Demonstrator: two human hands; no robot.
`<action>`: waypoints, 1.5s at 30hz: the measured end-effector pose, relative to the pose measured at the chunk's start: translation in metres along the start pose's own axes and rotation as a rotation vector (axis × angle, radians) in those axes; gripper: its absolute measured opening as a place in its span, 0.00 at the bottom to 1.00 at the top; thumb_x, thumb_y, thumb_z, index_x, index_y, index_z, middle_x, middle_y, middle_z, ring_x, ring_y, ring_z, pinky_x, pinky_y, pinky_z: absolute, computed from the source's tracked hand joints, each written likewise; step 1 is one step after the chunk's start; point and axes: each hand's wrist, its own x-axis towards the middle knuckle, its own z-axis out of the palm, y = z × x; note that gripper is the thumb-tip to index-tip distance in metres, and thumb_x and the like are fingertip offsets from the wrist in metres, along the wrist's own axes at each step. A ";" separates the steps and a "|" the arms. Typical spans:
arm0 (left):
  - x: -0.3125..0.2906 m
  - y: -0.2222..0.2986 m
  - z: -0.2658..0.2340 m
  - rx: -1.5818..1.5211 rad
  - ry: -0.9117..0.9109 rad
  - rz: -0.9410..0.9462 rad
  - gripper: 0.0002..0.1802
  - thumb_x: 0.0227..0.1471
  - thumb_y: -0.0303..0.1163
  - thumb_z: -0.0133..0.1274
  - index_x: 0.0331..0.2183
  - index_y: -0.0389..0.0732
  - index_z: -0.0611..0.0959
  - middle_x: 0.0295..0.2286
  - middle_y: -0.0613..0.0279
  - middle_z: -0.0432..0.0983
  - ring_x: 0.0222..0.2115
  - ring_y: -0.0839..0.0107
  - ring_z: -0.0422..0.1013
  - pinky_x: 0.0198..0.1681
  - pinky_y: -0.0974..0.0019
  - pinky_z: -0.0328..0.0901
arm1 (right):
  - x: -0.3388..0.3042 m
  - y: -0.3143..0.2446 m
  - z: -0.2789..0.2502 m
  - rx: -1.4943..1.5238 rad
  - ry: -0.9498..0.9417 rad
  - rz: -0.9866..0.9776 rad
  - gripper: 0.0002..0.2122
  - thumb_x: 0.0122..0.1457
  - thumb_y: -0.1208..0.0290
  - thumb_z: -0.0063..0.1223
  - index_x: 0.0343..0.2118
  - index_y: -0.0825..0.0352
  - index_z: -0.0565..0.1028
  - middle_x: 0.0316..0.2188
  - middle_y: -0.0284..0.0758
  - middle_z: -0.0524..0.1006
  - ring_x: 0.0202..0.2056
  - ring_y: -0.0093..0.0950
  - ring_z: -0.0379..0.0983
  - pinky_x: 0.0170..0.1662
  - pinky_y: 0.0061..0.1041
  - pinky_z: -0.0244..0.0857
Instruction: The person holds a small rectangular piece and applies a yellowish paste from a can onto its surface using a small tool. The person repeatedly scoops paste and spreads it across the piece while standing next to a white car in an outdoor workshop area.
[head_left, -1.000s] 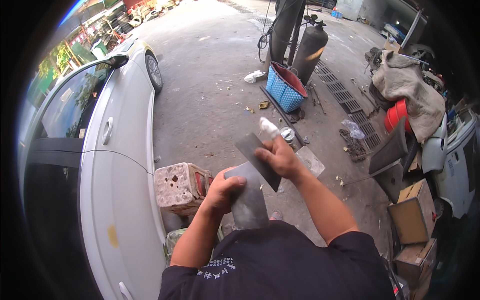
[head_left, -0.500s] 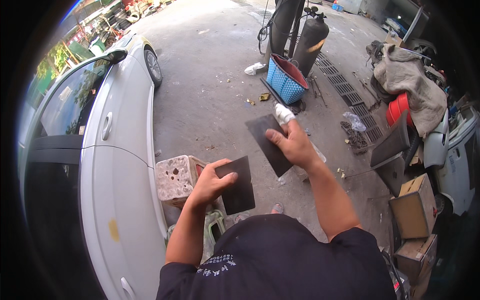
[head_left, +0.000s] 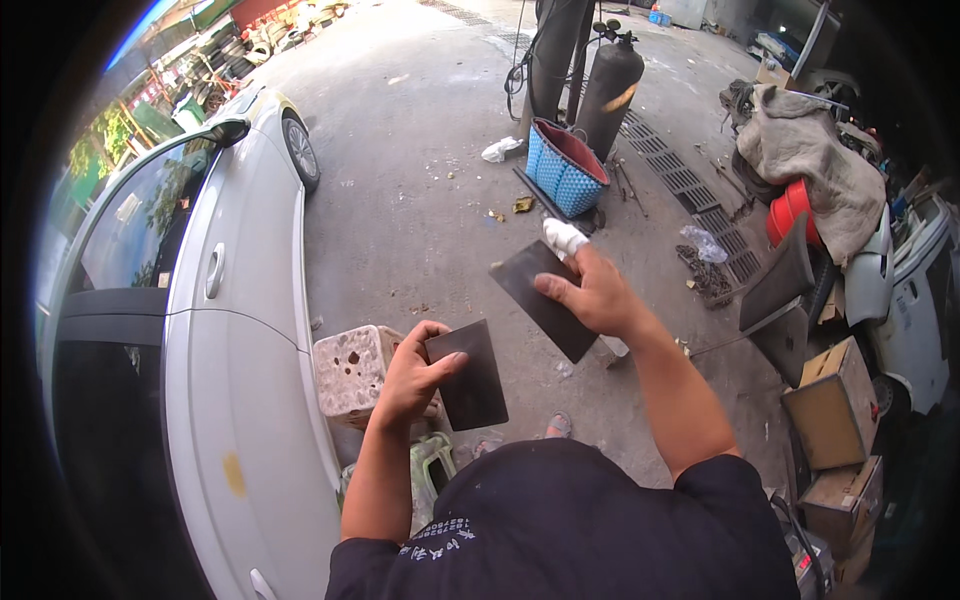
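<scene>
My left hand (head_left: 412, 372) is closed on a dark, thin, rectangular putty spreader (head_left: 476, 385), with the thumb lying across its face. Up and to the right, my right hand (head_left: 597, 290) pinches a second dark putty spreader (head_left: 540, 305) under its thumb. A white wrapping (head_left: 564, 236) covers a finger of that hand. The right spreader slants, and a small pale yellowish spot shows at its left corner. Both spreaders are in the air in front of my body, apart from each other. Fingers behind the plates are partly hidden.
A silvery-white car (head_left: 240, 400) with a yellow patch (head_left: 234, 475) on its side stands close on my left. A stained, box-like stool (head_left: 350, 372) is beside it. Ahead are a blue woven bag (head_left: 562, 180) and a dark gas cylinder (head_left: 610, 95). Cardboard boxes (head_left: 835, 410) stand right.
The right spreader has turned to lie more level, its left corner dropping. My left hand and its spreader have shifted only slightly. Both stay held.
</scene>
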 end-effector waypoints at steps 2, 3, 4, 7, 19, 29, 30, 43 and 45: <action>0.000 -0.004 -0.001 -0.117 0.062 0.005 0.15 0.49 0.29 0.61 0.38 0.39 0.74 0.29 0.68 0.74 0.30 0.82 0.70 0.34 0.75 0.65 | -0.016 0.004 -0.001 0.003 -0.052 0.064 0.34 0.57 0.59 0.59 0.57 0.79 0.59 0.54 0.52 0.67 0.58 0.38 0.64 0.59 0.31 0.56; 0.001 -0.005 -0.003 -0.117 0.103 -0.012 0.14 0.52 0.30 0.59 0.40 0.39 0.74 0.29 0.68 0.74 0.31 0.81 0.70 0.36 0.75 0.64 | -0.022 0.004 0.000 0.037 -0.038 0.074 0.34 0.56 0.59 0.59 0.57 0.79 0.60 0.54 0.52 0.68 0.58 0.39 0.64 0.60 0.32 0.55; 0.001 -0.007 -0.003 -0.230 0.082 0.049 0.13 0.54 0.30 0.57 0.41 0.39 0.74 0.30 0.68 0.74 0.31 0.81 0.69 0.36 0.75 0.64 | -0.027 0.004 0.002 0.009 -0.026 0.087 0.34 0.56 0.58 0.59 0.57 0.79 0.60 0.54 0.53 0.68 0.58 0.39 0.64 0.60 0.32 0.56; 0.002 -0.014 -0.005 -0.260 0.175 0.018 0.15 0.63 0.38 0.44 0.45 0.37 0.74 0.25 0.67 0.73 0.24 0.81 0.67 0.29 0.75 0.63 | -0.032 0.000 0.011 -0.056 -0.012 0.068 0.34 0.56 0.56 0.59 0.56 0.79 0.61 0.51 0.54 0.70 0.56 0.43 0.65 0.58 0.32 0.57; 0.013 -0.035 -0.023 0.369 0.141 0.146 0.11 0.60 0.33 0.47 0.39 0.35 0.74 0.30 0.62 0.72 0.32 0.76 0.66 0.36 0.71 0.63 | -0.048 -0.044 0.035 -0.506 -0.261 0.213 0.25 0.54 0.54 0.57 0.44 0.74 0.71 0.33 0.55 0.76 0.39 0.52 0.73 0.42 0.41 0.67; 0.000 -0.009 -0.027 0.359 -0.271 -0.020 0.17 0.57 0.37 0.54 0.42 0.34 0.79 0.35 0.60 0.78 0.37 0.76 0.70 0.43 0.68 0.65 | -0.046 -0.065 0.092 -0.686 -0.514 0.298 0.26 0.51 0.56 0.60 0.48 0.70 0.71 0.34 0.52 0.78 0.39 0.49 0.74 0.43 0.41 0.68; -0.002 -0.010 -0.030 0.375 -0.254 -0.031 0.16 0.57 0.37 0.54 0.39 0.34 0.79 0.32 0.62 0.77 0.34 0.78 0.68 0.40 0.69 0.64 | -0.045 -0.065 0.097 -0.682 -0.501 0.281 0.27 0.51 0.56 0.60 0.50 0.69 0.70 0.34 0.52 0.78 0.39 0.49 0.74 0.43 0.41 0.68; -0.006 -0.040 -0.059 0.421 -0.232 -0.097 0.16 0.57 0.40 0.52 0.35 0.35 0.81 0.27 0.65 0.76 0.31 0.80 0.67 0.37 0.69 0.64 | -0.019 -0.037 0.096 -0.609 -0.475 0.253 0.31 0.46 0.56 0.66 0.50 0.69 0.71 0.30 0.50 0.78 0.36 0.46 0.76 0.39 0.38 0.69; 0.003 -0.043 -0.055 0.471 -0.230 -0.105 0.17 0.57 0.41 0.51 0.35 0.35 0.81 0.27 0.63 0.77 0.31 0.78 0.68 0.38 0.67 0.64 | -0.012 -0.027 0.087 -0.589 -0.482 0.257 0.31 0.46 0.56 0.66 0.51 0.69 0.71 0.30 0.49 0.79 0.36 0.46 0.76 0.38 0.38 0.69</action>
